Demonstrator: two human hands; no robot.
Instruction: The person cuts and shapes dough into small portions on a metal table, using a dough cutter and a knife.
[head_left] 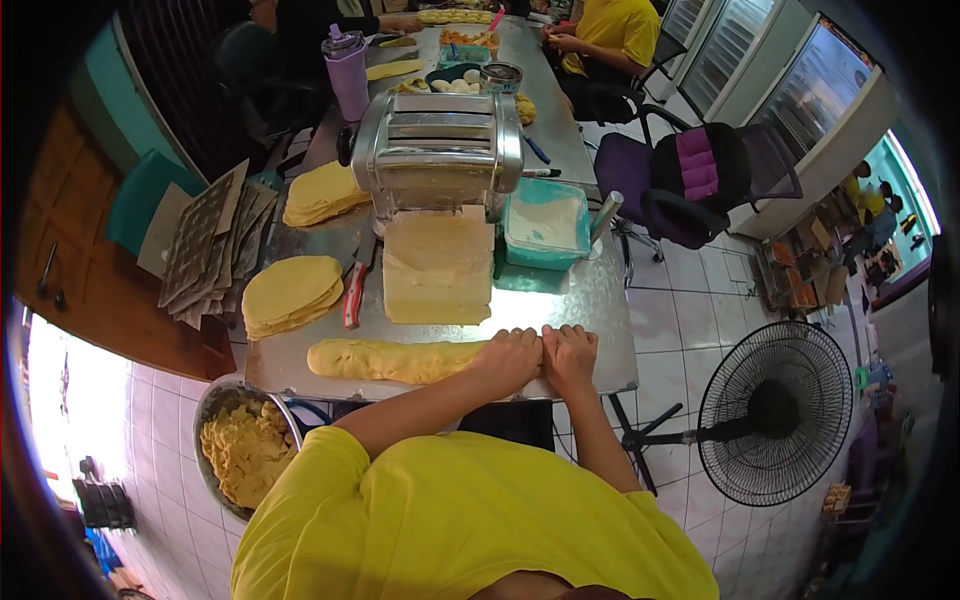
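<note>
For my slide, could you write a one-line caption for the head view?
Both hands, left and right, press on a dough log lying on a steel table before a pasta machine.

dough roll (pixel 395 360): right end hidden under hands (pixel 540 358) | palms unseen

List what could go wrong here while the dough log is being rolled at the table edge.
1. The dough log lies close to the table's near edge, with both the left hand and the right hand pressing on one end; it might roll off.
2. A red-handled knife lies just beyond the log; a sideways reach could brush it.
3. The folded dough sheet below the pasta machine sits nearby; a lengthening log might press into it.
</note>
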